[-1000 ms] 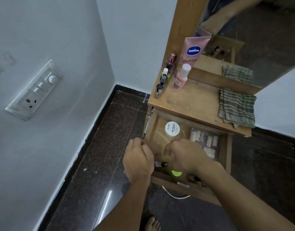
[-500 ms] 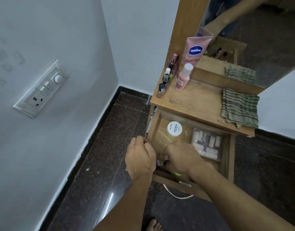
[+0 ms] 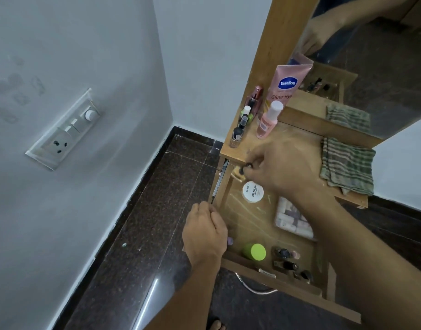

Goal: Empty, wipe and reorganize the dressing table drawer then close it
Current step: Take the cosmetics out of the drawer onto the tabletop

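1. You are partway through emptying. The drawer point(image 3: 250, 222) stands pulled out under the desk point(image 3: 297, 133), with things left inside it.
2. Nothing shows any wiping or rearranging yet. One striped cloth point(image 3: 347, 165) lies folded at the desk's right end.
3. Your right hand point(image 3: 283, 167) pinches a small dark-capped bottle point(image 3: 245, 167) just above the desk's front edge, over the back of the drawer. I judge it is headed for the desk.
4. Your left hand point(image 3: 204, 232) sits at the drawer's front left corner with its fingers curled. A purple bit shows just beside it, and I cannot tell whether the hand holds it.
5. In the drawer I count:
   - one white round jar point(image 3: 253, 191)
   - one clear box of small tubes point(image 3: 293, 219)
   - one green-capped bottle point(image 3: 254, 251)
   - a blurred cluster of small dark bottles point(image 3: 285, 263) at the front right, three or four, too blurred to count exactly
6. On the desk I count:
   - one pink tube point(image 3: 288, 84)
   - one pink bottle point(image 3: 268, 120) with a white cap
   - about three little bottles in a row point(image 3: 238, 134) along the left edge
7. You have yet to clear out the rest, wipe the drawer, put things back in order and shut it.
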Demonstrator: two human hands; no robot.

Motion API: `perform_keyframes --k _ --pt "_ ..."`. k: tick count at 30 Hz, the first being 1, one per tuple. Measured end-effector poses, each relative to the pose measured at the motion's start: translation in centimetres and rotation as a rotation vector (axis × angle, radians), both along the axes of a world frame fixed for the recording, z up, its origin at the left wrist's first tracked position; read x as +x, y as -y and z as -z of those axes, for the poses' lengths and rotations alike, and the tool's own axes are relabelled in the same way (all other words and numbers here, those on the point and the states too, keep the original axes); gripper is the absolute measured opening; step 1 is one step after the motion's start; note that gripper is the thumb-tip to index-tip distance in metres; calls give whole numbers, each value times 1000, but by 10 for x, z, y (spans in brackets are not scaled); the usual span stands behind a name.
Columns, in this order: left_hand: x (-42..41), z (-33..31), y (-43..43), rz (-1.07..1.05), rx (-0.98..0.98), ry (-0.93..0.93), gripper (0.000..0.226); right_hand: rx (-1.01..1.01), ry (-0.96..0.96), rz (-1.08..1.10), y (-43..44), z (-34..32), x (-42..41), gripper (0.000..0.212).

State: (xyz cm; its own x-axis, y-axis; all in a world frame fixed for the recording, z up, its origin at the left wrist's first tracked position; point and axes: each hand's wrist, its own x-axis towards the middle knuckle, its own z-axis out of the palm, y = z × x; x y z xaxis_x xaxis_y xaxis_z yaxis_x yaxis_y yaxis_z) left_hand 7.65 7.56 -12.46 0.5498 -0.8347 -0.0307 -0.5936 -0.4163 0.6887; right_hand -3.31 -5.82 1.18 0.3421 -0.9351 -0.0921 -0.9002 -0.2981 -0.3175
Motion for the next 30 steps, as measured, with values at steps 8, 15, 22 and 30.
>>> perform_keyframes --k 8,15,22,30 --pt "1 1 0 9 -19 -21 32 -91 24 70 44 -16 37 11" --pt "2 2 0 30 -21 -26 30 -116 -57 69 53 -5 46 13" --pt "1 4 -1 31 -34 -31 25 -143 -112 60 59 -6 46 20" --pt "1 5 0 18 -67 -47 28 -136 -118 35 51 -9 41 25"
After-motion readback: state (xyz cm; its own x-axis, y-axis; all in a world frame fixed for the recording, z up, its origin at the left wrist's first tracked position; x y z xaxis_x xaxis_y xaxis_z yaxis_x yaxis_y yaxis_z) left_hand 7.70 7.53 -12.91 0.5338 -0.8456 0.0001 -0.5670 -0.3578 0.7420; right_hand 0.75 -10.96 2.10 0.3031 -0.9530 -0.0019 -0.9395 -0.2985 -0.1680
